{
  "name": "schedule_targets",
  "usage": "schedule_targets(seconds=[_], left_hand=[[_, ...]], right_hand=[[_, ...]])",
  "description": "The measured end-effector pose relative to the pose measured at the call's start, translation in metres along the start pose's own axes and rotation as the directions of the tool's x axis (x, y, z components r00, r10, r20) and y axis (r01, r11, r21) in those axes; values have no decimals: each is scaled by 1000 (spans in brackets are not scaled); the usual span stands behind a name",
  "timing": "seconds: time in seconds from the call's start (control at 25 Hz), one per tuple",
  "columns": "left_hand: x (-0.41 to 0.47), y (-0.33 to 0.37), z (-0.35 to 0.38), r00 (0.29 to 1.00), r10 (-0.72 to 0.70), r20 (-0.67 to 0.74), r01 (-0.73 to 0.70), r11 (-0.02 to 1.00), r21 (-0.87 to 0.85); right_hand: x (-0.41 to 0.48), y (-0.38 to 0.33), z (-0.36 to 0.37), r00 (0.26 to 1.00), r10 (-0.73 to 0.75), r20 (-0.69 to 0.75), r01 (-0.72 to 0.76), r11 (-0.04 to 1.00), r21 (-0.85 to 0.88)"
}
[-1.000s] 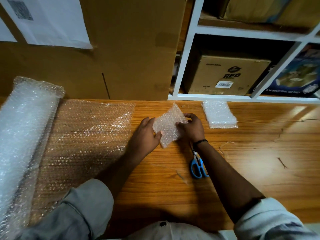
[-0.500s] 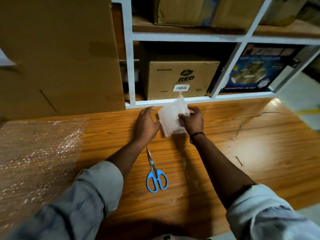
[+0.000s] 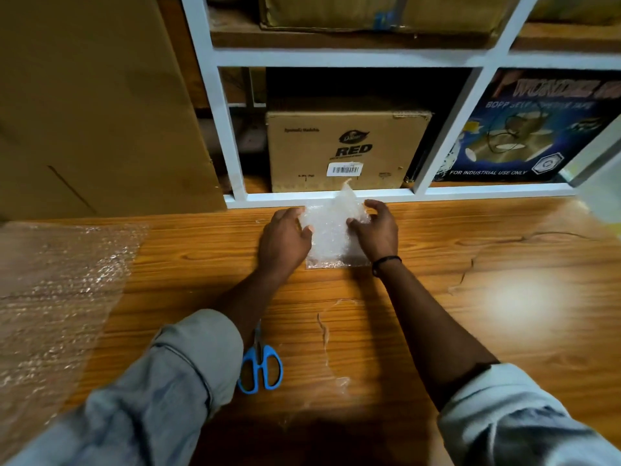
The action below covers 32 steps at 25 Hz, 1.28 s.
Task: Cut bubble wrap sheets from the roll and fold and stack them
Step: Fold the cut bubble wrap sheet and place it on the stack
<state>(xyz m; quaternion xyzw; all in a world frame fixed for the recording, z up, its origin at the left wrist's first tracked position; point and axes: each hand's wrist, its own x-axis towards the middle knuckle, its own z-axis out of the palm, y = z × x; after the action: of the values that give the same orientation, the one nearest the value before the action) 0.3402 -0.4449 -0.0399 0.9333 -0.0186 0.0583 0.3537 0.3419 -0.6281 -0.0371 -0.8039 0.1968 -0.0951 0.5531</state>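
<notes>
folded sheet (image 3: 331, 237): sides under left hand (image 3: 284, 238), right hand (image 3: 378, 232) | scissors (image 3: 261, 368): tips under forearm (image 3: 247, 297) | unrolled wrap (image 3: 50, 297): cropped left

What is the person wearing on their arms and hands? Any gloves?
No gloves: the left hand and the right hand are bare. The left sleeve and the right sleeve are pale grey-blue cloth, pushed up the forearms. A thin black band circles the right wrist.
</notes>
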Motion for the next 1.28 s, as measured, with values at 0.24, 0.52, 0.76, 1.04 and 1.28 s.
schedule_targets(seconds=[0.24, 0.52, 0.76, 1.04, 1.28], left_hand=[[12, -6, 9, 995, 82, 64, -88, 992, 85], [9, 1, 7, 954, 266, -138, -254, 962, 102], [12, 1, 10, 974, 217, 58, -225, 931, 288], [10, -7, 25, 966, 141, 216, -212, 911, 353], [11, -7, 28, 969, 106, 221, -180, 920, 348]], right_hand=[[37, -13, -11, 992, 17, 124, -14, 1000, -27], [65, -31, -28, 806, -32, 592, 147, 978, -148], [89, -47, -13, 718, -15, 695, 408, 818, -405], [71, -7, 9, 901, -297, 315, 423, 759, -495], [2, 17, 13, 717, -557, 420, 696, 530, -485]])
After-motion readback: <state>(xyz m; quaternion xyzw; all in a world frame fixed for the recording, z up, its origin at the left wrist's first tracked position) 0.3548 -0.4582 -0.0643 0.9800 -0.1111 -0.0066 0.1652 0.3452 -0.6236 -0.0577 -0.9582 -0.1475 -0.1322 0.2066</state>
